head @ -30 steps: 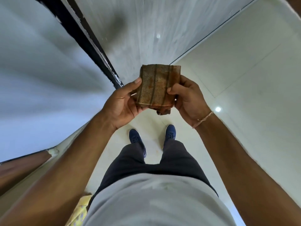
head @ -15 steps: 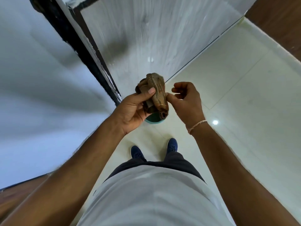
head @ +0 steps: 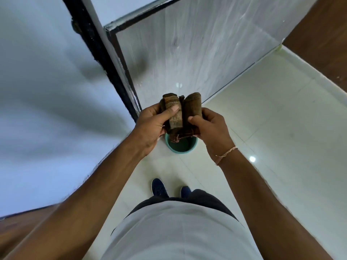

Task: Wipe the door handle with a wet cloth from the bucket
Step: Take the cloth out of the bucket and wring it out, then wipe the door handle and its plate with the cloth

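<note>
A bunched brown striped woven cloth sits between both hands, held up in front of the person's body at about the centre of the view. The left hand grips it from 9 o'clock, thumb pressed across the pale striped band on the near face and the fingers wrapped behind, clamped on the cloth. The right hand grips it from 3 o'clock, its thumb pushed against the cloth's right fold and its fingers curled around the back, also closed tight on the fabric. The cloth is folded into two upright rolls side by side, with a ragged dark end hanging at 6 o'clock.

Directly under that hanging end, on the glossy cream tiled floor, stands a round teal plastic bucket, partly hidden by the hands. A black door frame runs from 11 o'clock towards the centre, beside a grey wood-grain door panel. Two blue shoes point at the bucket.
</note>
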`<state>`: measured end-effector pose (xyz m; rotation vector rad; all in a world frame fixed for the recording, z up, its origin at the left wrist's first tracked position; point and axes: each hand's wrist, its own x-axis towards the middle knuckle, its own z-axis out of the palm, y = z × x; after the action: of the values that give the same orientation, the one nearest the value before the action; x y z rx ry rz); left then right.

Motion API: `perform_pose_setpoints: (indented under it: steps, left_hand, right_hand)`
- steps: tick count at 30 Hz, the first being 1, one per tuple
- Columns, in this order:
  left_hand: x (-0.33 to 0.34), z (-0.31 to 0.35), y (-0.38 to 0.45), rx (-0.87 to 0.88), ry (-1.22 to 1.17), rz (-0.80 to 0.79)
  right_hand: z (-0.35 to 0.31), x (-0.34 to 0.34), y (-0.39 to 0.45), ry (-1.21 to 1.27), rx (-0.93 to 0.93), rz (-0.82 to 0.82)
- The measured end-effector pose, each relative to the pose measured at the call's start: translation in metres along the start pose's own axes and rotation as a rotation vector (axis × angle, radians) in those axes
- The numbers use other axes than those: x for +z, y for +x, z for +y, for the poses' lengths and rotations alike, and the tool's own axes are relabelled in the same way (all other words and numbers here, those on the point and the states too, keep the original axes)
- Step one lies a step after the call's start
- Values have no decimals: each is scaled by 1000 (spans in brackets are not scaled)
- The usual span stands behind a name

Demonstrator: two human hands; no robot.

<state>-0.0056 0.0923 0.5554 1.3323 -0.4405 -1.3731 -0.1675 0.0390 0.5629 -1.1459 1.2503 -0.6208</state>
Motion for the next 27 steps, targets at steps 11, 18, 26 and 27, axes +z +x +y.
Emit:
perform_pose_setpoints:
  steps: [11,18,26,27]
  left_hand:
    - [-38,-27,-109,114,17,549]
    - [-69,-61,-204,160,-55,922]
    - [-122,-91,-302,262,-10,1289]
    - [-132,-93,-312,265,-79,1306]
  right_hand:
    - [3,31,-15,-134,-56,-418]
    - [26,113,-78,-352,-234,-752]
    - [53,207,-191,-583,-575,-1028]
    - [59,218,-207,-597,-624,-1065]
